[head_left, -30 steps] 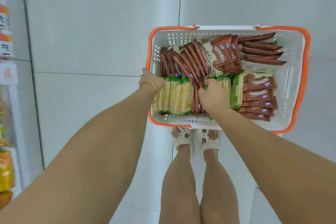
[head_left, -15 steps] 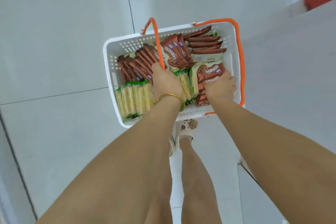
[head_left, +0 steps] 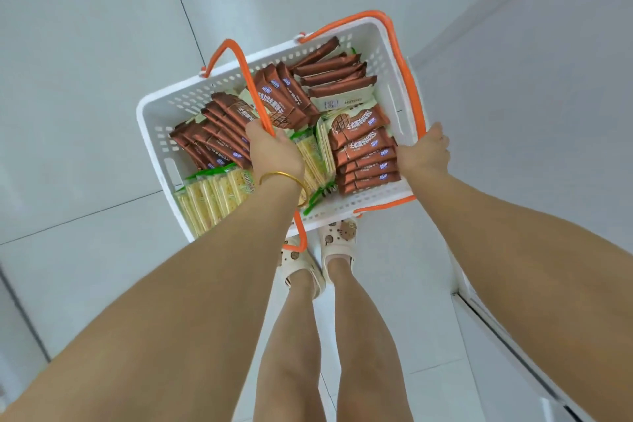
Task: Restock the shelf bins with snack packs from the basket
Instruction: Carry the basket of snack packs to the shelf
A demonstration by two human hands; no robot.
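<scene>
The white basket (head_left: 150, 113) with holes is held by 2 orange handles. 1 handle (head_left: 245, 78) is gripped tight by the left hand (head_left: 274, 156), the other handle (head_left: 408, 78) by the right hand (head_left: 424, 154). Brown packs (head_left: 363, 147) and yellow packs (head_left: 212, 195) are stacked between the fingers.

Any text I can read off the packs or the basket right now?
Brown snack packs: white Chinese characters and a small blue logo, too blurred to read.
White pack back: barcode and printed code, too small to read.
Green-edged cracker packs: no legible print.
Basket: no text.
</scene>
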